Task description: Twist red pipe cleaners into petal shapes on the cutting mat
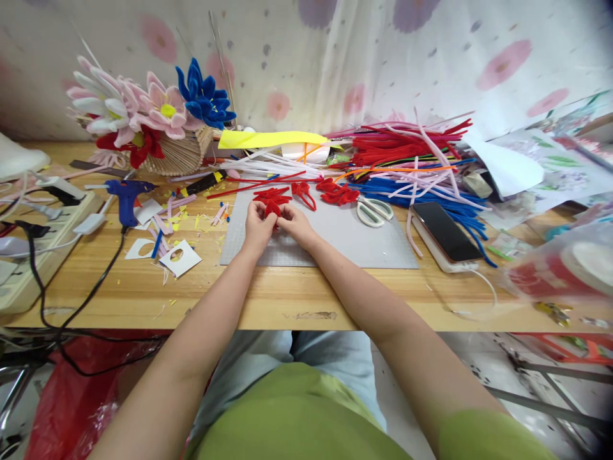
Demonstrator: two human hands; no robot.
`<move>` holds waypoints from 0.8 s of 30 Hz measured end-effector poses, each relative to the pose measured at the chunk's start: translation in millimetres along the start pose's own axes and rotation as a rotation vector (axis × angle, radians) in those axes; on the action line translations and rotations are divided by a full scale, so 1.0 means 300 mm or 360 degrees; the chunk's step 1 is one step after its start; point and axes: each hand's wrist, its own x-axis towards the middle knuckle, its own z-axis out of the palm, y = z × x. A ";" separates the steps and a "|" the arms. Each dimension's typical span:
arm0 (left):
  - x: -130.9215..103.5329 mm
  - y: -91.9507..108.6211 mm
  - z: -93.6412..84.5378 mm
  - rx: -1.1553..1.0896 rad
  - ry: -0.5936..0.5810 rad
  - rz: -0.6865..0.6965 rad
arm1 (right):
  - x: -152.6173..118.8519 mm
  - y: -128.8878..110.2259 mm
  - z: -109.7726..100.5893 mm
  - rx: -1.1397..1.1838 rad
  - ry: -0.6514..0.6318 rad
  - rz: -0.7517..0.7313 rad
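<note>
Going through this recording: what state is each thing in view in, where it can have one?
Left hand: pinching a red fuzzy piece
Right hand: fingers on the same piece
Scissors: lying on the gray mat, open or shut unclear
Phone: screen up, dark, resting on a white block
Glue gun: resting on the table
White cards: holed
Cup: bagged

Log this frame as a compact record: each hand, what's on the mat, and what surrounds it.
Left hand: pinching a red fuzzy piece
Right hand: at the same piece, fingertips partly hidden
On gray mat: loose red pieces, scissors
Left of mat: blue glue gun, white cards with holes
Right of mat: phone
Back left: blue flower, pink flower
Back right: red stems, blue stems
</note>
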 end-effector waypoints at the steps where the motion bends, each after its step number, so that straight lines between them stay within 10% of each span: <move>1: -0.002 0.004 0.000 -0.0002 -0.0012 0.0006 | 0.000 0.000 -0.002 0.0030 -0.0004 -0.0004; 12: -0.013 0.039 -0.025 0.0138 -0.0121 0.0057 | -0.015 -0.040 -0.023 0.0084 -0.0077 0.0068; 24: 0.001 0.017 -0.037 0.0504 -0.0027 0.0294 | -0.010 -0.020 -0.008 -0.0262 0.0274 -0.0164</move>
